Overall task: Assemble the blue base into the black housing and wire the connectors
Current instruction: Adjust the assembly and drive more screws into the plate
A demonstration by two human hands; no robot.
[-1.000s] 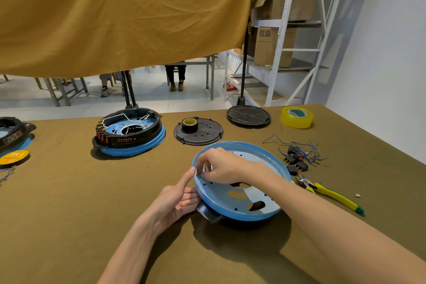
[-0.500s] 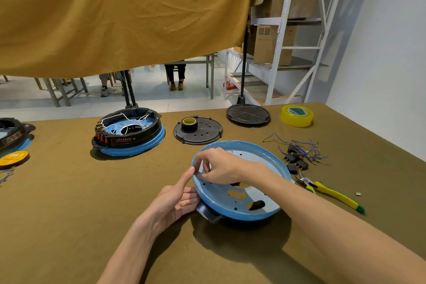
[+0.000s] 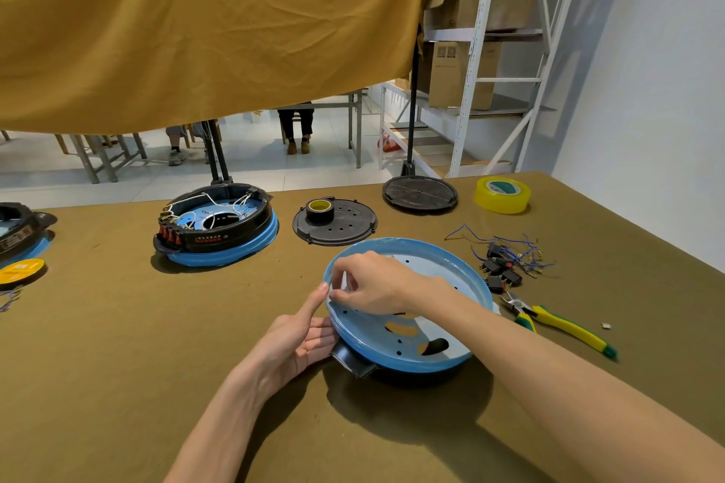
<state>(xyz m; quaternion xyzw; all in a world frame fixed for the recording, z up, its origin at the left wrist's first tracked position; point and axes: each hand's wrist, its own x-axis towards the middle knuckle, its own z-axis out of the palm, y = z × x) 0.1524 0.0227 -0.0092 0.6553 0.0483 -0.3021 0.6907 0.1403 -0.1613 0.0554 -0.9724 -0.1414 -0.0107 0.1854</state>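
On the black housing [image 3: 355, 365], the blue base [image 3: 408, 341] sits tilted. The right hand [image 3: 372, 282] pinches its rim, probably to seat it; the left hand [image 3: 298, 337], fingers straight, steadies the edge.

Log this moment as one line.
stage: seating blue base in black housing | left hand: steadies rim | right hand: pinches rim | connectors: untouched

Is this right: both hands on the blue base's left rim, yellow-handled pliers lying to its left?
Not quite. The head view shows the pliers lying to the right of the blue base, not left. The left hand and right hand are both at its left rim, as stated.
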